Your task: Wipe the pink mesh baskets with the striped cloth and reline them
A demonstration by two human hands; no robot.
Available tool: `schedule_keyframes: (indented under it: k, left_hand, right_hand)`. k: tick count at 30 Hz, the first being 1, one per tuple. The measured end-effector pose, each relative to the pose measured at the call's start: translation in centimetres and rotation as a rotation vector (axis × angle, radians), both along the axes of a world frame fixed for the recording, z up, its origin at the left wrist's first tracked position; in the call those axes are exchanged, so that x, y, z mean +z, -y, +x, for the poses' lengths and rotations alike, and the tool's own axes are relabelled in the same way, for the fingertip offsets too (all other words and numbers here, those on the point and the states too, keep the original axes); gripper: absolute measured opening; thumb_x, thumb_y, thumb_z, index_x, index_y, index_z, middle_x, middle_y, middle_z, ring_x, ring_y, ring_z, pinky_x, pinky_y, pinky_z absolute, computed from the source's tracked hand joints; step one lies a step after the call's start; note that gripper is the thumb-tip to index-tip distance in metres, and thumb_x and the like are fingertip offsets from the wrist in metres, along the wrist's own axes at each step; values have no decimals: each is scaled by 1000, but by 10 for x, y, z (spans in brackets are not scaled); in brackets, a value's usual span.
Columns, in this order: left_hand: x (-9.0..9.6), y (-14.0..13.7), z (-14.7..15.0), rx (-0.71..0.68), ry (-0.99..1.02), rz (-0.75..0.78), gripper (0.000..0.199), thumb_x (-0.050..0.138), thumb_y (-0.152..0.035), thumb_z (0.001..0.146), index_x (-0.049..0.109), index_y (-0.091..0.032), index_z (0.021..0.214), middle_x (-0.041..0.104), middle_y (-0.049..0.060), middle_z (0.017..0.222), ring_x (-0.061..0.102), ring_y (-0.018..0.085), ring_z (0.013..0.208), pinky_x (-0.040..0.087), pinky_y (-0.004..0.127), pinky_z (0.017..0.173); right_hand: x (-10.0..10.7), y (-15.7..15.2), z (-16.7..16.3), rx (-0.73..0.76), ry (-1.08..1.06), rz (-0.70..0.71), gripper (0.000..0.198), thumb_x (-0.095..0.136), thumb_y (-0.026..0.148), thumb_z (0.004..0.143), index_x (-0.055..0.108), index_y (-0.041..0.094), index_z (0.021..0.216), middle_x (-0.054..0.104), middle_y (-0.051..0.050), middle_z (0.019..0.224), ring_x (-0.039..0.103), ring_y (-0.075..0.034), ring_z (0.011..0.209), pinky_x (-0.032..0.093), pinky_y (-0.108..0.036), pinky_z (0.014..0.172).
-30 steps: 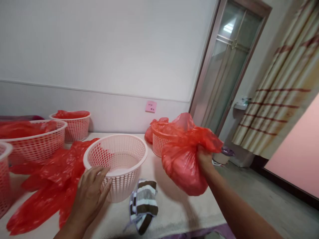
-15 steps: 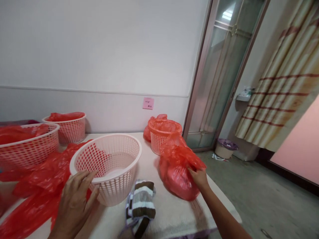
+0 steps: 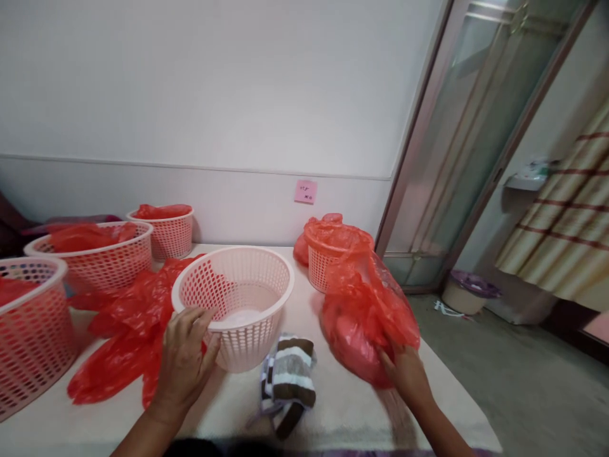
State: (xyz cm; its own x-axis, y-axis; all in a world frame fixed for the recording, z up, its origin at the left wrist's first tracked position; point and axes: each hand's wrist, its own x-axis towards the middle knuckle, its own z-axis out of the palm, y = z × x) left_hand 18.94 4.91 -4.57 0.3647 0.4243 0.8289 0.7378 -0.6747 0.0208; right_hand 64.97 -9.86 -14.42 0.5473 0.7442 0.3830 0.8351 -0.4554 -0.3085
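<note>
A pale pink plastic basket (image 3: pixel 254 343) with lattice sides and an open top stands in front of me. My left hand (image 3: pixel 188 352) is at its near left rim, fingers over the edge and thumb outside. My right hand (image 3: pixel 404 365) has its fingers closed in the side of a filled red plastic bag (image 3: pixel 354 339), whose contents I cannot make out. The loose top of this bag stands up and hides part of a smaller basket lined with red plastic (image 3: pixel 318 266). Between my hands lies a folded striped cloth item (image 3: pixel 292 371) in brown, white and grey.
Crumpled red plastic bags (image 3: pixel 128 324) lie left of the open basket. Further left are several baskets (image 3: pixel 102 263) with red plastic in them. A pink note (image 3: pixel 305 192) is on the wall. Right of the table's edge a lined bin (image 3: pixel 469 292) stands on the floor.
The view has turned left, bringing another basket in at the left edge. The red bag's upper part has spread out and leans further right at my right hand. My left hand stays at the basket's rim.
</note>
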Motion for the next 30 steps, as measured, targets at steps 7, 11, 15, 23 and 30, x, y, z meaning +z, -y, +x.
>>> schedule_keyframes:
  k: [7,11,15,23,30]
  left_hand:
    - [-5,26,-12,-15,58,-58,42,50,-23,88,45,-24,129,52,11,118,47,31,116,32,58,107]
    - [-6,41,-15,-24,80,-78,38,52,-23,87,48,-23,125,54,11,116,47,31,116,34,56,106]
    - [-7,54,-19,-47,53,-71,38,54,-21,85,49,-20,123,54,12,115,48,31,114,36,55,103]
    - [-24,102,-37,-54,110,-186,33,49,-17,88,49,-19,121,52,14,123,43,29,121,36,50,102]
    - [-25,113,-43,-74,150,-201,27,51,-14,88,53,-17,115,55,12,118,46,27,118,38,46,100]
  right_hand:
    - [19,20,-26,-26,66,323,47,39,51,80,62,16,102,63,-18,102,59,-35,100,47,-51,88]
    - [11,26,-92,140,-246,426,33,47,51,79,62,23,89,67,-11,91,65,-28,82,53,-42,74]
    - [-5,-1,-155,203,-639,291,38,50,56,72,62,23,84,70,-11,86,68,-30,82,54,-42,77]
    - [-24,-66,-200,130,-895,213,46,66,52,56,63,21,89,72,-12,91,66,-36,94,49,-48,86]
    - [-34,-53,-211,220,-1309,298,46,72,48,55,67,16,87,74,-8,78,69,-29,74,55,-40,71]
